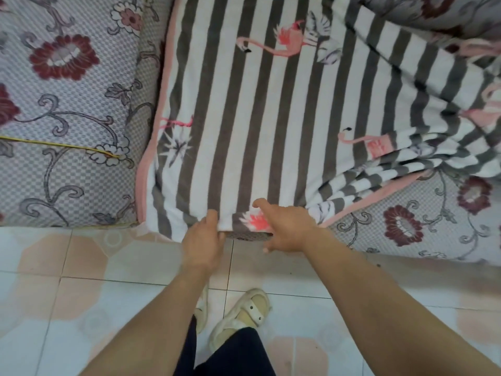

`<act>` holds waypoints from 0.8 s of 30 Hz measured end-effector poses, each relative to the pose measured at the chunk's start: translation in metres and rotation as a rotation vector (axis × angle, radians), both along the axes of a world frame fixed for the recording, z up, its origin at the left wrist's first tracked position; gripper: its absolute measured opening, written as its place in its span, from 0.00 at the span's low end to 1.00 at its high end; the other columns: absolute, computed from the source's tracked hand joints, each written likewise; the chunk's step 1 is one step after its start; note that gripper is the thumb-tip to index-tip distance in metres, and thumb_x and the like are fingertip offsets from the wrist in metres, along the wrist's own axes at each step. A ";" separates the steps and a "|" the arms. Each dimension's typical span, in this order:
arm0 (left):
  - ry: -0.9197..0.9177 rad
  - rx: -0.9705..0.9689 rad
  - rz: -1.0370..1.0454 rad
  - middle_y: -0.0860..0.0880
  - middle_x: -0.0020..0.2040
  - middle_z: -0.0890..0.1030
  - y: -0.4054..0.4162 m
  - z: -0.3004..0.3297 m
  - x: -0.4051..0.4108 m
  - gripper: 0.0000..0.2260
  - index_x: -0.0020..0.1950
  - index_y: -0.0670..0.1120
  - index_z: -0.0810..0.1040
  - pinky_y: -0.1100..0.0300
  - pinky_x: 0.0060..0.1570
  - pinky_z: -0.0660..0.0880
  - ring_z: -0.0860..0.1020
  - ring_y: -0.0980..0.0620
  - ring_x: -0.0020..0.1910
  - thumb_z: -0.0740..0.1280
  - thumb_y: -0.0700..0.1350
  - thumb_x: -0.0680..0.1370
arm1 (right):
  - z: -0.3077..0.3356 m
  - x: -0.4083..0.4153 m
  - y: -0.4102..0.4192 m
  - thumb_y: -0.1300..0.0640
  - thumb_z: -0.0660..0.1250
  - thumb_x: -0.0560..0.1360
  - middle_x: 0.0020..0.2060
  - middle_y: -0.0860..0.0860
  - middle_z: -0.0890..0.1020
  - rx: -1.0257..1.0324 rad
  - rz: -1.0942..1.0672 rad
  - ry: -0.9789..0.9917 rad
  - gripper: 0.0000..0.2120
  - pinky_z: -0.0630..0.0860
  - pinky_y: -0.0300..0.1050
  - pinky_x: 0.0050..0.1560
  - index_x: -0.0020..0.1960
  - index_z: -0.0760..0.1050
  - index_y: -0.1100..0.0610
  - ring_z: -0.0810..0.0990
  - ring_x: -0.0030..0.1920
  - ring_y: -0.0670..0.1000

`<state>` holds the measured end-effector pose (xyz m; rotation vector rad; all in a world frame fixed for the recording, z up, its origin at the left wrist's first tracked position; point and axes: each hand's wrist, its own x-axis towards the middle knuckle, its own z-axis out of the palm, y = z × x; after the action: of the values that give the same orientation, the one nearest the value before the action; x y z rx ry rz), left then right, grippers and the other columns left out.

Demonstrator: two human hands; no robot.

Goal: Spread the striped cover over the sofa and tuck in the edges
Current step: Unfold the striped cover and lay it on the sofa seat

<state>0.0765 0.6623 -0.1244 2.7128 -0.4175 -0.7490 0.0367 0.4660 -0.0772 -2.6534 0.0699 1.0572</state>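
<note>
Your grey-and-white striped fleece cover with pink flamingo prints lies flat over the middle seat of the floral-patterned sofa, its pink-trimmed left edge running down the gap beside the neighbouring cushion. Your left hand curls its fingers round the cover's front edge, where it folds over the seat front. Your right hand rests just beside it on the same edge, fingers spread and mostly straight, the thumb lifted; it presses rather than grips. To the right, the cover is bunched in loose folds and rides up diagonally, leaving the right-hand cushion bare. Below the seat front is pale tiled floor, where your beige shoe stands.
</note>
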 end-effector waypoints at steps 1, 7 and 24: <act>0.001 0.036 -0.104 0.43 0.43 0.80 0.006 0.001 0.004 0.09 0.52 0.45 0.65 0.52 0.36 0.69 0.78 0.40 0.43 0.62 0.46 0.76 | 0.001 -0.005 0.000 0.55 0.73 0.67 0.52 0.53 0.77 -0.061 0.070 -0.037 0.41 0.69 0.48 0.36 0.70 0.50 0.47 0.79 0.41 0.59; -0.130 0.187 -0.644 0.49 0.37 0.82 0.027 0.019 0.013 0.20 0.51 0.48 0.66 0.56 0.36 0.63 0.81 0.45 0.37 0.62 0.63 0.73 | 0.014 -0.022 -0.005 0.67 0.72 0.62 0.53 0.53 0.69 -0.202 0.142 -0.353 0.43 0.72 0.50 0.37 0.70 0.55 0.51 0.74 0.46 0.56; 0.175 0.341 -0.735 0.49 0.47 0.80 0.056 0.024 -0.005 0.21 0.61 0.52 0.65 0.56 0.36 0.67 0.79 0.45 0.43 0.62 0.43 0.68 | -0.022 -0.053 -0.012 0.65 0.68 0.65 0.61 0.53 0.69 -0.195 0.186 -0.233 0.31 0.65 0.55 0.63 0.66 0.62 0.54 0.69 0.61 0.58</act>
<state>0.0710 0.7178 -0.1009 2.7364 -1.3926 -1.3291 -0.0159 0.4540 -0.0991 -2.9896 -0.1301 0.8208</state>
